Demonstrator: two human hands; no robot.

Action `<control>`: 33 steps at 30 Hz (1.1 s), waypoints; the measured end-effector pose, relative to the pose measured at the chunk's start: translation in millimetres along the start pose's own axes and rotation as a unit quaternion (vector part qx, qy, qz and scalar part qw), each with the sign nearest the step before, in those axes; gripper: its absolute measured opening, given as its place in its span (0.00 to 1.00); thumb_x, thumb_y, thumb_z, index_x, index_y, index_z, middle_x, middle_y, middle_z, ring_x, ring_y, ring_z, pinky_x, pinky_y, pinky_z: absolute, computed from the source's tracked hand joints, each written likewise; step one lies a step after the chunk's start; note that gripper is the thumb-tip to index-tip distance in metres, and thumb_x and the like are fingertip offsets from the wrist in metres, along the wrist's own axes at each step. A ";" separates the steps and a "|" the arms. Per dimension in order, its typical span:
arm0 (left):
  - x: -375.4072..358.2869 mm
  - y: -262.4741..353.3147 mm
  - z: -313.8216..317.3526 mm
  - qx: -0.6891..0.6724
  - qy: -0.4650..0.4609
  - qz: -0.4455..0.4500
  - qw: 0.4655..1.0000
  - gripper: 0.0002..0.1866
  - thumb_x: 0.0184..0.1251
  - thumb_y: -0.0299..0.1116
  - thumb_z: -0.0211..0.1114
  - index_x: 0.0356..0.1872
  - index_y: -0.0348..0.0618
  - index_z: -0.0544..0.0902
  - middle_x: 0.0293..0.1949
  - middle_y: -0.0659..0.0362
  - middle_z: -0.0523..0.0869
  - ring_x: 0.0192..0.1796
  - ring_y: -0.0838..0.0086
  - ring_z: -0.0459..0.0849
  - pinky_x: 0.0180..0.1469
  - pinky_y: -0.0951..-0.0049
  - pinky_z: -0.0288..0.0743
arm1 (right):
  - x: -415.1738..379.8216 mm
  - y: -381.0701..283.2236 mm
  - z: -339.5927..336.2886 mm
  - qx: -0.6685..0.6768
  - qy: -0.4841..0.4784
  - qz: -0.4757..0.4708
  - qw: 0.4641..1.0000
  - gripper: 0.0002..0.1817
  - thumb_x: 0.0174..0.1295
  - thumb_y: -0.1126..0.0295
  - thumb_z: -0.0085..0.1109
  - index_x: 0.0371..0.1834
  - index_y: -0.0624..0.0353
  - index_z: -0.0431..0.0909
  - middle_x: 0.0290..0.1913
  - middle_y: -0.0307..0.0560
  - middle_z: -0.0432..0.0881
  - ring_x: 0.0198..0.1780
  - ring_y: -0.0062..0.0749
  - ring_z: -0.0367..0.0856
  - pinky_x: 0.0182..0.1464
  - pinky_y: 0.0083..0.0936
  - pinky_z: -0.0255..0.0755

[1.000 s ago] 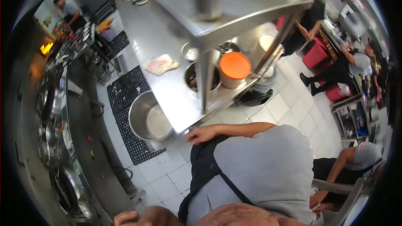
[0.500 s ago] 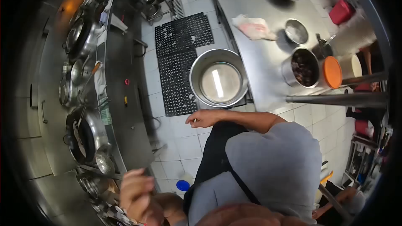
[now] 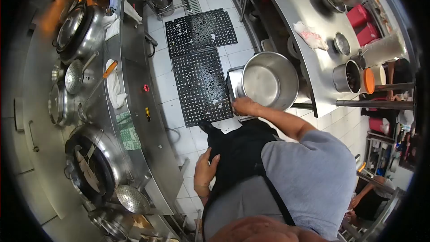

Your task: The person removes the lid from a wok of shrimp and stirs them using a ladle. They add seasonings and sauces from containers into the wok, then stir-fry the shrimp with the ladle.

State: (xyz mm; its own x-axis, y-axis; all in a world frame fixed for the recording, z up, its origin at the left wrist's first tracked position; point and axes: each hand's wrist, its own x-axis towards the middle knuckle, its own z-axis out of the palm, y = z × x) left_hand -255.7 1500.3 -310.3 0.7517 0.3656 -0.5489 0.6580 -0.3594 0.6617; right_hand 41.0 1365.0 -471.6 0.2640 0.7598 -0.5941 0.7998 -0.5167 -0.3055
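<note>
A large steel pot (image 3: pixel 271 80) stands with its inside facing up, beside the right-hand counter, on or by a square metal frame (image 3: pixel 236 80). My right hand (image 3: pixel 245 106) is at the pot's near left side, its fingers curled. What they close on is hidden. Lower down, my left hand (image 3: pixel 206 172) holds nothing, thumb and fingers apart, next to the black apron (image 3: pixel 237 152).
Woks (image 3: pixel 92 166) and a strainer (image 3: pixel 133 198) line the left range. Perforated black mats (image 3: pixel 201 85) cover floor tiles. The steel counter (image 3: pixel 309 9) carries bowls, a bag (image 3: pixel 310 35) and a smaller pot (image 3: pixel 347 76). Another person's arm (image 3: pixel 365 195) shows at lower right.
My right hand has come to the pot's side with fingers curled. My left hand has moved from the lower left to beside the apron. The camera view has shifted, and a dark shoe now shows.
</note>
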 end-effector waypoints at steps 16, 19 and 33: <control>150.2 10.6 -176.7 0.169 -0.084 0.244 0.951 0.28 0.71 0.43 0.68 0.64 0.33 0.79 0.55 0.38 0.84 0.59 0.43 0.81 0.63 0.52 0.74 | 6.2 -44.9 29.7 0.195 0.051 0.118 0.972 0.17 0.62 0.62 0.63 0.46 0.63 0.85 0.44 0.63 0.88 0.50 0.58 0.88 0.51 0.51 0.82; 182.5 60.0 -184.0 0.192 -0.117 0.324 0.919 0.29 0.70 0.43 0.69 0.64 0.32 0.78 0.56 0.38 0.83 0.59 0.43 0.80 0.63 0.52 0.73 | 15.1 -39.2 9.1 0.236 0.095 0.193 0.948 0.15 0.60 0.65 0.62 0.42 0.65 0.87 0.42 0.63 0.89 0.49 0.56 0.89 0.49 0.51 0.82; 292.9 184.2 -183.5 0.268 -0.228 0.304 0.885 0.27 0.72 0.41 0.69 0.64 0.33 0.79 0.51 0.37 0.84 0.55 0.42 0.82 0.58 0.50 0.76 | 132.7 53.5 -121.4 0.214 0.187 0.140 0.948 0.14 0.63 0.66 0.61 0.46 0.62 0.84 0.43 0.62 0.87 0.49 0.58 0.88 0.48 0.51 0.84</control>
State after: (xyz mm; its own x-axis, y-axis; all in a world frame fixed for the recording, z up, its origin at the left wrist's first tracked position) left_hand 77.5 1698.8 -255.5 0.8334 -0.3765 -0.4046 -0.0394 -0.7706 0.6361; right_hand 184.3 1486.0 -476.4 0.6709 0.6142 -0.4155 0.3990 -0.7713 -0.4958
